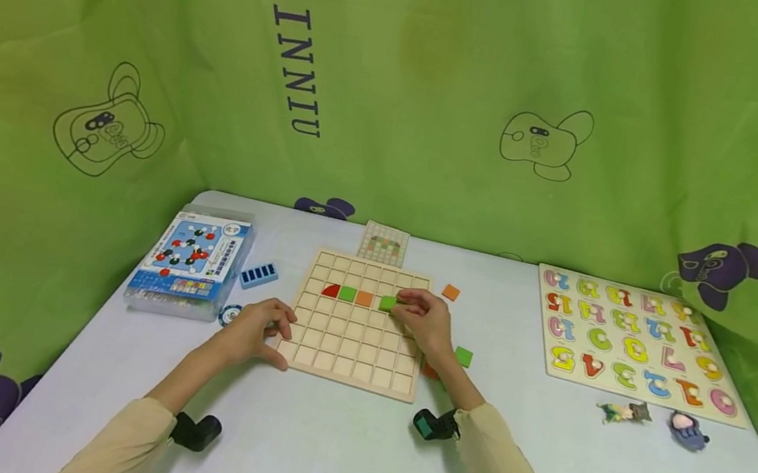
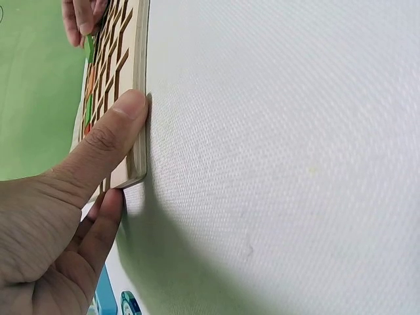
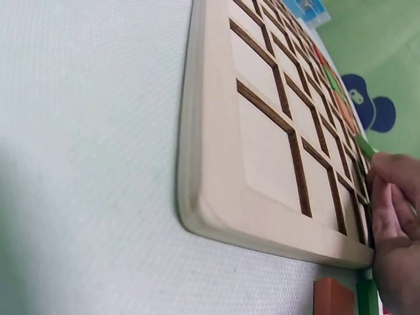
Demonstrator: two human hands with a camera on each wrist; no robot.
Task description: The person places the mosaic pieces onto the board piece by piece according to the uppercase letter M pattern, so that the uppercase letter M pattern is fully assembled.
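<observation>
Two sleeves come in from the bottom, each w/ a small black camera on the wrist.

The left hand (image 1: 253, 330) rests on the white table (image 1: 309, 461) at the near-left corner of the wooden grid board (image 1: 353, 350). Its fingers lie close together & bent a bit; the thumb (image 2: 111, 128) presses flat on the board's edge. It holds nothing.

The right hand (image 1: 427, 321) is over the right side of the board. Its fingertips pinch a green square tile (image 1: 387, 303), which sits at the 4th spot of a row in the upper part of the board. I can't tell if the tile is all the way down in its slot. Just left of it in the same row: an orange tile (image 1: 364, 298), another green tile (image 1: 347, 293) & a red piece w/ a round corner (image 1: 330, 291), all side by side.

Right of the board, near the right wrist, a loose green tile (image 1: 462, 357) lies on the table. A loose orange tile (image 1: 450, 292) lies farther back.

Left of the board: a blue block w/ stripes (image 1: 259, 275) & a clear box w/ a blue picture lid (image 1: 190, 261). Behind the board lies a small pattern card (image 1: 384, 243). Far right is a number puzzle board (image 1: 637, 343), w/ two small toy figures (image 1: 651, 418) in front of it. A green cloth w/ cartoon drawings (image 1: 406, 81) hangs behind it all.
</observation>
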